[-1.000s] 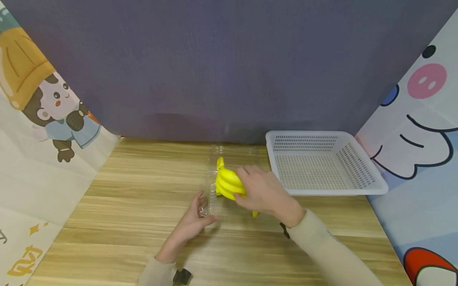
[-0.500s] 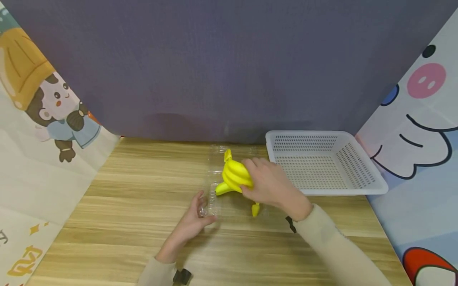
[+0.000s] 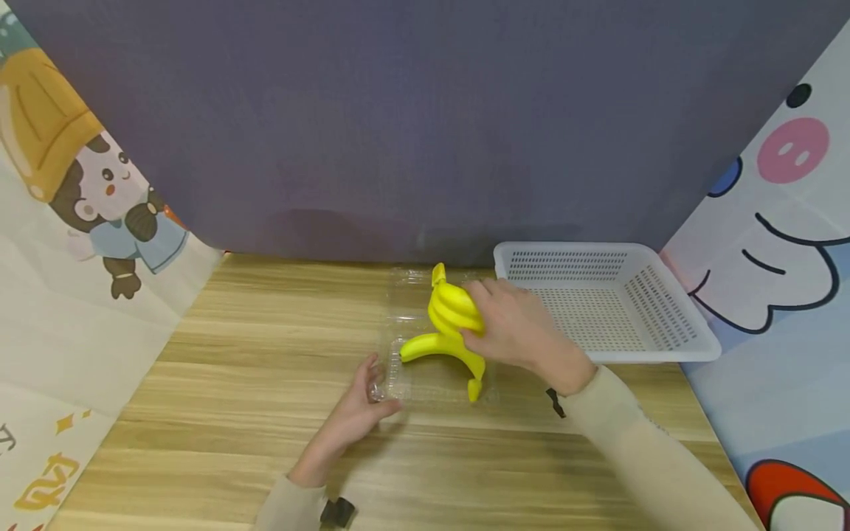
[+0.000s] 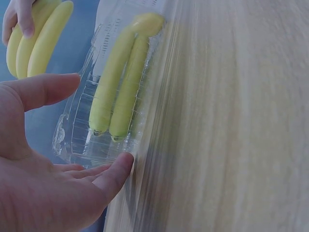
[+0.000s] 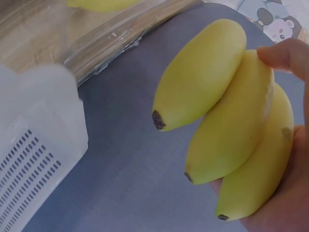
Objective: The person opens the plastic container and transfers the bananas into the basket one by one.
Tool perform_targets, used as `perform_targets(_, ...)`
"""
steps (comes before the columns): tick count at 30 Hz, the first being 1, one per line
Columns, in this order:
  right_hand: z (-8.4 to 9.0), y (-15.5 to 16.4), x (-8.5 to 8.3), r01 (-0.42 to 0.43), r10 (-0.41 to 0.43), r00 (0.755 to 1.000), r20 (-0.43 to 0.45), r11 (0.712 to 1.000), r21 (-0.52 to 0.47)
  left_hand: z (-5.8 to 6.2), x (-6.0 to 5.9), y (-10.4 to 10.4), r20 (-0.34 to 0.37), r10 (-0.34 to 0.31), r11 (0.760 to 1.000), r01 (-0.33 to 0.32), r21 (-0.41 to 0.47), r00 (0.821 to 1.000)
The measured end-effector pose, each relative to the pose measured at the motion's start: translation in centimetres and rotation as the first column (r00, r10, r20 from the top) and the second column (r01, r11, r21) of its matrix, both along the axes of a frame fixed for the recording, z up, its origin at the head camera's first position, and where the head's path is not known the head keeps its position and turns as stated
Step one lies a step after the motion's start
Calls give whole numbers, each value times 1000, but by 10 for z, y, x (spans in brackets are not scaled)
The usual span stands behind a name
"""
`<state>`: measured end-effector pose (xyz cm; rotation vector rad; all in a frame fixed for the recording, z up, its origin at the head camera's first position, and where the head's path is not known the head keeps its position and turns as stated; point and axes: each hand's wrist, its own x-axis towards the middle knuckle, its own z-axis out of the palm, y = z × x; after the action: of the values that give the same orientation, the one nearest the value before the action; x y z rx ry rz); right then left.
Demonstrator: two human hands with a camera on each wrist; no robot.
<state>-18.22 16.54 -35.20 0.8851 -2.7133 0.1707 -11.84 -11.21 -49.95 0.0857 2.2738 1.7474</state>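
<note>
We list: smooth matt yellow banana bunch (image 3: 454, 313); glossy clear plastic clamshell tray (image 3: 405, 369); perforated white plastic basket (image 3: 671, 346); wood-grain table (image 3: 232, 383).

even, soft light from above fills the head view; faint shadows lie under the forearms at 6 o'clock. edges bow slightly. in the left wrist view the wooden table (image 4: 231, 121) streaks with motion blur at 3 o'clock. the right wrist view blurs the white basket (image 5: 34, 159) at 8 o'clock.
</note>
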Motion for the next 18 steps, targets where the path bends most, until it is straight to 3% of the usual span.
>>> perform_targets(18, 18, 35, -21, 78, -78, 996, 35, 997, -7, -3, -2, 2, -5, -3, 1000, 3, -5, 1000)
